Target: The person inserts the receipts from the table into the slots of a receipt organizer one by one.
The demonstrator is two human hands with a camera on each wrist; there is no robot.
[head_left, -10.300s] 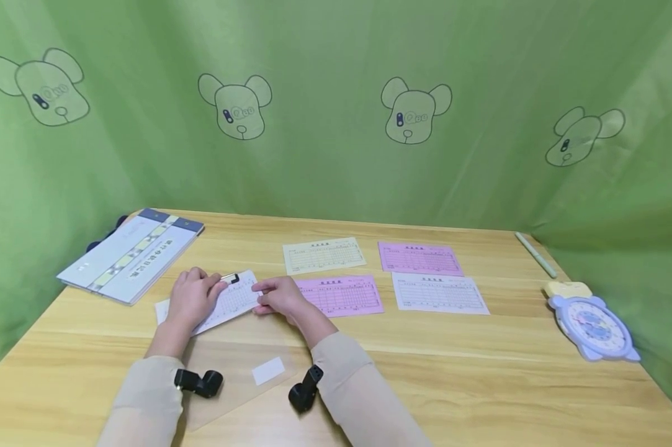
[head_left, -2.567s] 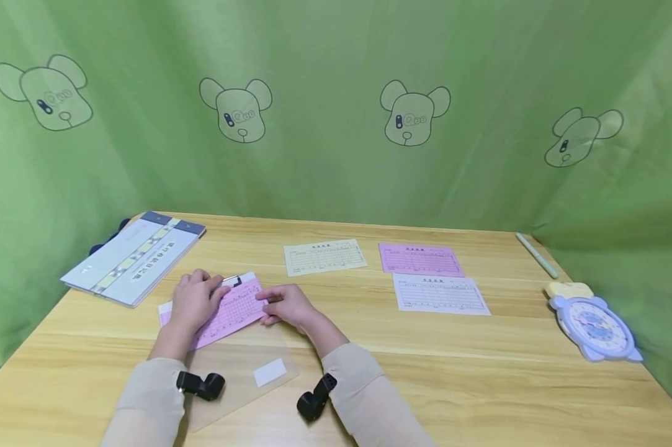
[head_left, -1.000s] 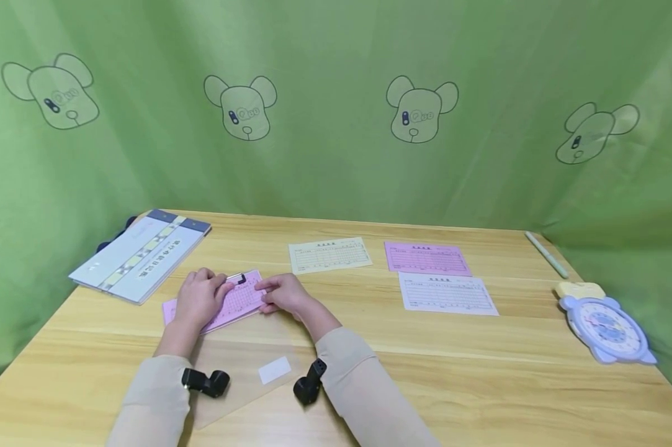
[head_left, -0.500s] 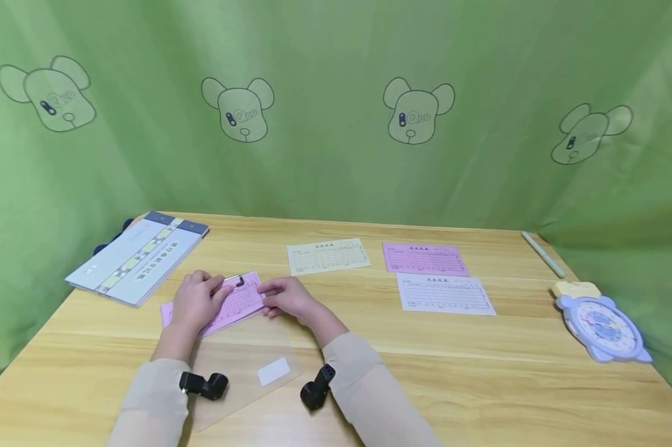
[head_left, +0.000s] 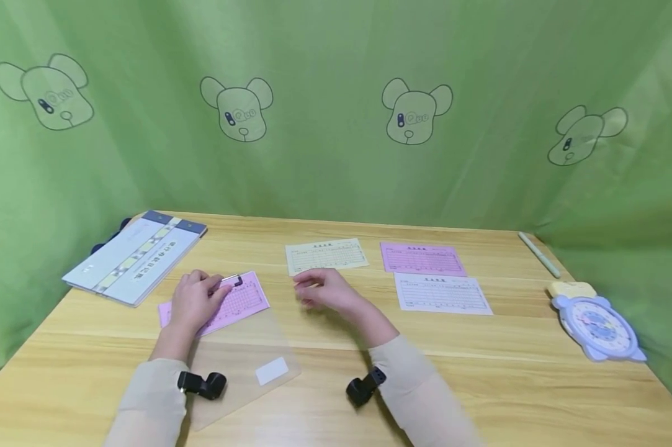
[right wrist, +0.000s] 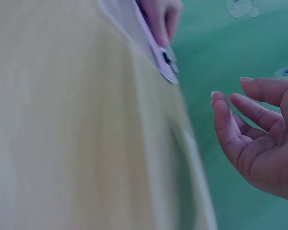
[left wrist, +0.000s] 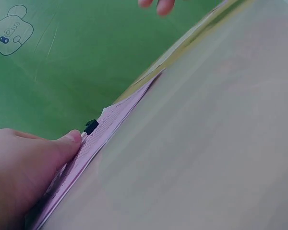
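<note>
A clear clipboard (head_left: 241,372) with a white label lies slanted at front left. Pink printed form sheets (head_left: 241,302) rest along its top edge under a metal clip (head_left: 232,280). My left hand (head_left: 195,304) grips that clip; the left wrist view shows the thumb (left wrist: 69,143) on it, while the other fingers are mostly hidden. My right hand (head_left: 330,290) hovers right of the sheets, fingers loosely bent and apart, holding nothing. It is nearest a pale yellow form (head_left: 327,256). In the right wrist view its fingers (right wrist: 225,124) show nothing between them.
A pink form (head_left: 422,257) and a white form (head_left: 443,293) lie right of centre. At back left rests a pale account book (head_left: 137,257). On the right are a light green pen (head_left: 538,254), a yellow block (head_left: 573,289) and a blue animal-shaped clock (head_left: 599,328). A green curtain surrounds the table.
Earlier a white form topped the clipboard; the pink form from the table's middle now lies there. My right hand has let go of its edge and moved right. The left hand stays at the clip.
</note>
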